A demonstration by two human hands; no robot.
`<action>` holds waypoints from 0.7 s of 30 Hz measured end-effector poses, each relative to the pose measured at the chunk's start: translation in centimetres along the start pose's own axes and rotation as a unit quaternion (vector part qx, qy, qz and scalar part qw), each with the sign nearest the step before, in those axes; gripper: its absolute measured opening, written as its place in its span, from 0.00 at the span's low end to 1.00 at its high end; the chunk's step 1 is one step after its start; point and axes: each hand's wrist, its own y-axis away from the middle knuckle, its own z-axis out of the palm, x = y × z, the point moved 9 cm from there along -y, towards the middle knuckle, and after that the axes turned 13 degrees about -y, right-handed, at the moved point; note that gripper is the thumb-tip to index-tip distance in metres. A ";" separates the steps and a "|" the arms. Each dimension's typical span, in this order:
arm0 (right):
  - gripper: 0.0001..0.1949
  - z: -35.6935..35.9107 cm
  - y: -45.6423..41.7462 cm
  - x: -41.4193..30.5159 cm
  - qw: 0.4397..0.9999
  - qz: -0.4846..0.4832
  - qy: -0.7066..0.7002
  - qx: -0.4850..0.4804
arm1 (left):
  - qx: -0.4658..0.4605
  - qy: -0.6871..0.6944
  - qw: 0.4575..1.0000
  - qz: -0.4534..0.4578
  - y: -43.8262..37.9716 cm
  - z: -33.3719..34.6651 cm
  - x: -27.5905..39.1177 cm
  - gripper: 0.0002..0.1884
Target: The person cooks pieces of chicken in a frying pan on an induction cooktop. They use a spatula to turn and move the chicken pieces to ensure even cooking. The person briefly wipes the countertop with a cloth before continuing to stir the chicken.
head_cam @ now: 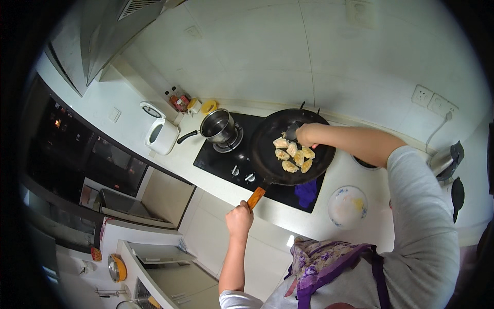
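Observation:
My left hand (239, 219) is closed around the wooden handle (256, 198) of a large black frying pan (266, 164), which sits on the right side of a black gas hob. My right hand (307, 135) reaches over the pan from the right and grips a dark spatula (292, 131), its handle mostly hidden by the hand. Several browned dumplings (298, 157) lie in the pan, just below the spatula's blade. A purple cloth (306, 193) rests on the hob under the pan's near right edge.
On the left burner stands a steel saucepan (217, 126), its black handle pointing left. A patterned plate (348, 207) lies on the counter to the right, near an electric kettle (447, 161). Bottles (179, 101), a yellow lid (209, 106) and a white lidded container (162, 136) stand at the left.

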 end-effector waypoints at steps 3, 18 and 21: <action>0.06 0.8 0.9 0.2 0.993 -0.040 0.111 -0.029 | -0.007 0.011 1.000 -0.002 0.5 0.2 -0.3 0.05; 0.15 -5.0 6.9 4.5 0.934 -0.234 0.109 0.246 | -0.022 -0.003 1.000 -0.017 0.5 0.5 0.0 0.06; 0.15 -4.1 7.0 6.9 0.911 -0.260 0.164 0.274 | -0.032 -0.018 0.999 -0.007 0.1 0.0 0.4 0.06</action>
